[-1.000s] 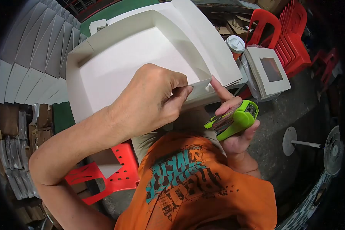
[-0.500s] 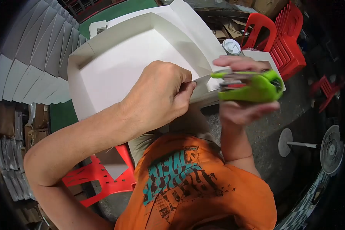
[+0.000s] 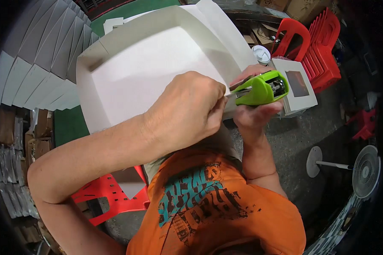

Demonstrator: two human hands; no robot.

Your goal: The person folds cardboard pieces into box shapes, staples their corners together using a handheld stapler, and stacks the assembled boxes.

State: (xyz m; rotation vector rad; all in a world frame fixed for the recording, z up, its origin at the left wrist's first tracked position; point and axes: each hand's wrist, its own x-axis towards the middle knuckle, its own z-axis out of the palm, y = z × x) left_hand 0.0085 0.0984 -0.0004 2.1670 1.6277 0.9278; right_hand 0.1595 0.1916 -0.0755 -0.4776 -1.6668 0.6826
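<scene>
A large white cardboard box (image 3: 134,78) with raised side walls lies open in front of me. My left hand (image 3: 189,108) is closed, pinching the box wall at its near right corner between thumb and fingers. In my right hand (image 3: 253,117) is a lime-green stapler (image 3: 259,91), gripped with the fingers above and the thumb below. Its jaws are at the corner, right beside my left fingertips. Whether the jaws press on the cardboard cannot be made out.
Folded white boxes (image 3: 38,55) are stacked at the left. A lidded cup (image 3: 261,54) and a white box (image 3: 295,83) stand beyond my right hand. Stacked red chairs (image 3: 321,55) are at the back right. A white fan (image 3: 366,170) is at the far right, and a red stool (image 3: 119,195) is lower left.
The stapler has moved left to the box corner and turned, with its back end now facing me. My left hand keeps its pinch and has shifted slightly right with the box.
</scene>
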